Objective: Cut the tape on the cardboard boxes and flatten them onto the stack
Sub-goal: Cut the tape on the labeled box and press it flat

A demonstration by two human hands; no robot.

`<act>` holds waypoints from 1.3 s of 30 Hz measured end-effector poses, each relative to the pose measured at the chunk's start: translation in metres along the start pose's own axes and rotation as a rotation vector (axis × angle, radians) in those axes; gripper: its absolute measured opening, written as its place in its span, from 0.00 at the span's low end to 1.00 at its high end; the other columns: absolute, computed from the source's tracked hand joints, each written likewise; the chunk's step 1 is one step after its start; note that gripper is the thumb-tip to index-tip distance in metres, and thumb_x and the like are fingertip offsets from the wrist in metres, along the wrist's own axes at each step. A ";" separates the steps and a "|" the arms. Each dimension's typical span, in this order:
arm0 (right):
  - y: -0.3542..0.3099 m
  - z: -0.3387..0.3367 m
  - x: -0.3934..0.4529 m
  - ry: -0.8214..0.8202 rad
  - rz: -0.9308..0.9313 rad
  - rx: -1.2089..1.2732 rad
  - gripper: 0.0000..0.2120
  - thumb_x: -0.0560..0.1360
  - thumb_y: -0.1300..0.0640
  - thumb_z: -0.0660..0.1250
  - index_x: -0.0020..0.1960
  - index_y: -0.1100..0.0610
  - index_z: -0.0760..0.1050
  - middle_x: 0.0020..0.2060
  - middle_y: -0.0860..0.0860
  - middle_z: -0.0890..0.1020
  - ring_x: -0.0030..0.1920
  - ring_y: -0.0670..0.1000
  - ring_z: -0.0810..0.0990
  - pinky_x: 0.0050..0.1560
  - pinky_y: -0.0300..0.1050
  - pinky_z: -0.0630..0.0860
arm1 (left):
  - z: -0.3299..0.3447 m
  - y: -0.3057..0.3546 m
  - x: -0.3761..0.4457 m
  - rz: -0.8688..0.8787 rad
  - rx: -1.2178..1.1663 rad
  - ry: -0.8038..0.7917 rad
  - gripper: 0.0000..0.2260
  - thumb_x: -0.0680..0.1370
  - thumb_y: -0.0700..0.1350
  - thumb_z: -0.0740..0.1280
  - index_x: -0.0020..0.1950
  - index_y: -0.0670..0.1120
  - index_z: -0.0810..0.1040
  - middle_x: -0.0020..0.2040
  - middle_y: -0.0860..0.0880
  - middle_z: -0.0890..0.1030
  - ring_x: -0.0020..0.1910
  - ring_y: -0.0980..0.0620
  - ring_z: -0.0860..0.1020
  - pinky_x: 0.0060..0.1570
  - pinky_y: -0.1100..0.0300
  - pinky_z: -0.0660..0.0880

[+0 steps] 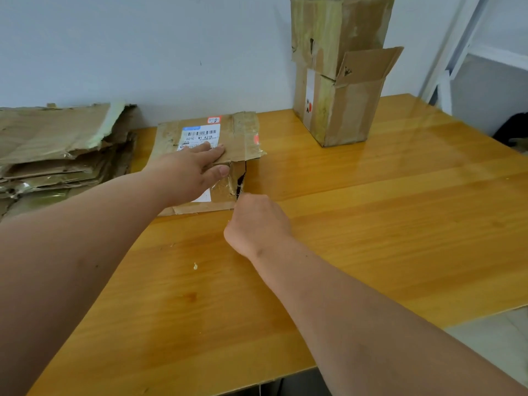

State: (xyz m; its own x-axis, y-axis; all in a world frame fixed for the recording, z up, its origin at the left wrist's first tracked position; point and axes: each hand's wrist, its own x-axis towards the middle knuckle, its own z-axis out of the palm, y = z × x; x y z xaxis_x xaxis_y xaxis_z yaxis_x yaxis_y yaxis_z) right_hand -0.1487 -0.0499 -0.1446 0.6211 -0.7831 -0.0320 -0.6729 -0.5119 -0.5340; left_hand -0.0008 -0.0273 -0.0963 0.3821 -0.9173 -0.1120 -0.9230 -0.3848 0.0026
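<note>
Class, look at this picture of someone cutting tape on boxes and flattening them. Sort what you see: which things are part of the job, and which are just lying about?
Part of the job:
- small labelled box, under the left hand
- right hand, fist at the box's corner; any tool is hidden
- stack of flattened cardboard
- tall boxes by the wall

Lying about:
- yellow crumb on the wooden table
- dark object at far right

Wooden table (pixel 371 224); white wall (pixel 143 52) behind.

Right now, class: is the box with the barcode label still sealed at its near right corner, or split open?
Split open: the labelled box shows a dark gap at that corner, beside the right hand.
</note>
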 end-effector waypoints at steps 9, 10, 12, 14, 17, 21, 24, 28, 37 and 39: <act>0.050 -0.025 -0.003 0.064 -0.008 0.002 0.05 0.72 0.55 0.64 0.43 0.56 0.74 0.33 0.50 0.76 0.33 0.51 0.74 0.31 0.48 0.70 | -0.007 -0.013 -0.010 0.100 -0.135 -0.023 0.24 0.81 0.61 0.51 0.77 0.65 0.51 0.79 0.59 0.51 0.78 0.53 0.50 0.74 0.51 0.51; 0.056 -0.031 -0.004 0.058 -0.002 -0.024 0.05 0.74 0.54 0.64 0.45 0.56 0.73 0.35 0.50 0.76 0.35 0.51 0.75 0.31 0.47 0.70 | -0.007 -0.014 -0.012 0.114 -0.147 -0.027 0.23 0.81 0.60 0.51 0.76 0.65 0.52 0.79 0.59 0.51 0.78 0.53 0.50 0.74 0.51 0.50; 0.070 -0.045 -0.005 0.048 0.025 -0.099 0.05 0.76 0.53 0.63 0.49 0.54 0.73 0.37 0.49 0.76 0.37 0.50 0.75 0.31 0.45 0.69 | -0.008 -0.013 -0.016 0.137 -0.183 -0.035 0.23 0.81 0.59 0.53 0.76 0.66 0.53 0.78 0.59 0.52 0.78 0.53 0.50 0.74 0.51 0.49; 0.083 -0.056 -0.004 0.057 0.106 -0.173 0.07 0.77 0.52 0.62 0.53 0.53 0.73 0.39 0.49 0.77 0.39 0.51 0.76 0.34 0.46 0.71 | -0.008 -0.013 -0.020 0.149 -0.211 -0.047 0.22 0.81 0.59 0.54 0.75 0.66 0.54 0.78 0.60 0.52 0.78 0.54 0.50 0.74 0.51 0.49; 0.094 -0.062 -0.003 0.078 0.186 -0.372 0.14 0.79 0.47 0.59 0.61 0.50 0.74 0.50 0.49 0.75 0.51 0.53 0.75 0.52 0.51 0.71 | -0.011 -0.013 -0.023 0.140 -0.252 -0.055 0.23 0.80 0.60 0.57 0.74 0.68 0.57 0.77 0.63 0.54 0.78 0.55 0.50 0.75 0.50 0.49; 0.071 -0.059 -0.002 0.147 0.016 -0.182 0.20 0.80 0.54 0.58 0.72 0.48 0.70 0.68 0.49 0.70 0.68 0.53 0.67 0.68 0.56 0.60 | -0.014 -0.008 -0.028 0.104 -0.336 -0.022 0.26 0.74 0.67 0.60 0.72 0.67 0.63 0.75 0.65 0.58 0.77 0.54 0.55 0.73 0.50 0.55; 0.046 -0.045 0.008 0.061 -0.092 0.040 0.22 0.79 0.58 0.60 0.72 0.50 0.69 0.69 0.49 0.71 0.70 0.54 0.68 0.70 0.59 0.65 | -0.015 -0.002 -0.033 0.068 -0.313 0.010 0.34 0.66 0.72 0.56 0.72 0.65 0.65 0.75 0.63 0.62 0.75 0.51 0.59 0.69 0.52 0.61; 0.027 -0.026 0.027 -0.009 -0.072 0.322 0.24 0.66 0.57 0.62 0.61 0.45 0.74 0.57 0.45 0.78 0.61 0.54 0.73 0.63 0.61 0.70 | -0.015 -0.003 -0.032 0.004 -0.267 0.102 0.33 0.65 0.74 0.57 0.67 0.63 0.72 0.71 0.57 0.71 0.68 0.48 0.70 0.59 0.54 0.69; 0.027 -0.020 0.031 -0.032 -0.014 0.359 0.16 0.71 0.52 0.70 0.58 0.47 0.77 0.53 0.46 0.81 0.60 0.53 0.74 0.65 0.59 0.67 | -0.010 -0.013 -0.030 -0.008 -0.317 0.090 0.29 0.71 0.66 0.67 0.71 0.63 0.67 0.71 0.52 0.70 0.64 0.48 0.71 0.51 0.57 0.69; 0.031 -0.022 0.023 0.006 -0.023 0.377 0.11 0.72 0.50 0.70 0.54 0.47 0.78 0.49 0.43 0.83 0.56 0.50 0.77 0.64 0.58 0.67 | -0.007 -0.013 -0.027 -0.003 -0.307 0.096 0.28 0.73 0.63 0.66 0.72 0.62 0.65 0.73 0.52 0.68 0.68 0.47 0.69 0.56 0.56 0.68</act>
State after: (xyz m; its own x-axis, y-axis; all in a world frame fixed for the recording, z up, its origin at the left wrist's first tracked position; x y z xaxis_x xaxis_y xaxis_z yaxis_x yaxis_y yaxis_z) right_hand -0.1640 -0.0916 -0.1439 0.6311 -0.7756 -0.0125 -0.4631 -0.3639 -0.8081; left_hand 0.0015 0.0020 -0.0866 0.4011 -0.9159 -0.0183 -0.8706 -0.3873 0.3033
